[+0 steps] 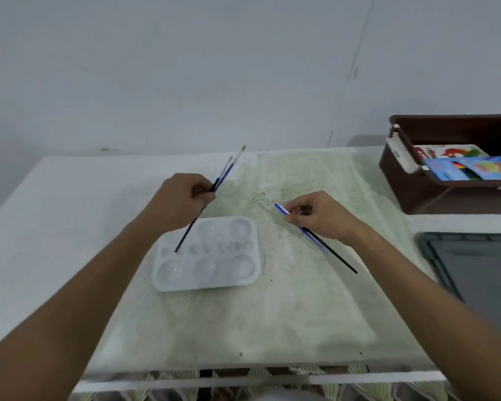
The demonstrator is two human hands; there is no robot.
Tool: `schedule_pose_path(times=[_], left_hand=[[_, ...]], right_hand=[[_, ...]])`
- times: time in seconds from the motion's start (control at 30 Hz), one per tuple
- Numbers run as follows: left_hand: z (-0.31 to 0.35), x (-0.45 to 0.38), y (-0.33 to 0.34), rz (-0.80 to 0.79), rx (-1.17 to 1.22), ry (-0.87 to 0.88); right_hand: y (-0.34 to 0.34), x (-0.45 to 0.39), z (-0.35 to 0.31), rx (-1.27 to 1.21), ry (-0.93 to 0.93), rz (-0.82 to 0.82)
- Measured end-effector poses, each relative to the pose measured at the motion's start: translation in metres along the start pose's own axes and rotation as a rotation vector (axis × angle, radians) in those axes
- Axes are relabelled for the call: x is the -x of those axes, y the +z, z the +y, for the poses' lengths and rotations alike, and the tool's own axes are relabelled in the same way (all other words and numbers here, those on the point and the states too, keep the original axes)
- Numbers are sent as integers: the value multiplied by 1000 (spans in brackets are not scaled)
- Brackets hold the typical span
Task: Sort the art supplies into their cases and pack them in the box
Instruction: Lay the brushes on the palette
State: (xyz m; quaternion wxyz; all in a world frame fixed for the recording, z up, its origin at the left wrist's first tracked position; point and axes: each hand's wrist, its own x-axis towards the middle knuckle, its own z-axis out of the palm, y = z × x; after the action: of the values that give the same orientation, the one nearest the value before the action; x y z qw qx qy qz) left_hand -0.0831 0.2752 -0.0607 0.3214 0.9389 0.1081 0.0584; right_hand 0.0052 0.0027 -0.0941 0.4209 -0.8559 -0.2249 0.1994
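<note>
Both hands grip paintbrushes above table.

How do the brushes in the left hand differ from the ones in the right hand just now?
The left hand grips its brushes raised, bristles toward the wall, over the palette. The right hand pinches its brushes low over the green mat, tips pointing left, handles trailing right. Both bundles mix blue and black handles.
</note>
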Motion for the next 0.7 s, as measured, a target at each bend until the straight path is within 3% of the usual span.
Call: schedule_pose_path(times=[0.27, 0.5, 0.7], left_hand=[[-53, 67, 1, 17, 738, -526], [-44, 91, 33, 154, 775, -738], [-34, 88, 38, 258, 786, -795]], right_hand=[[69, -32, -54, 43, -51, -212], [107, -53, -79, 233, -142, -364], [111, -52, -74, 316, -221, -355]])
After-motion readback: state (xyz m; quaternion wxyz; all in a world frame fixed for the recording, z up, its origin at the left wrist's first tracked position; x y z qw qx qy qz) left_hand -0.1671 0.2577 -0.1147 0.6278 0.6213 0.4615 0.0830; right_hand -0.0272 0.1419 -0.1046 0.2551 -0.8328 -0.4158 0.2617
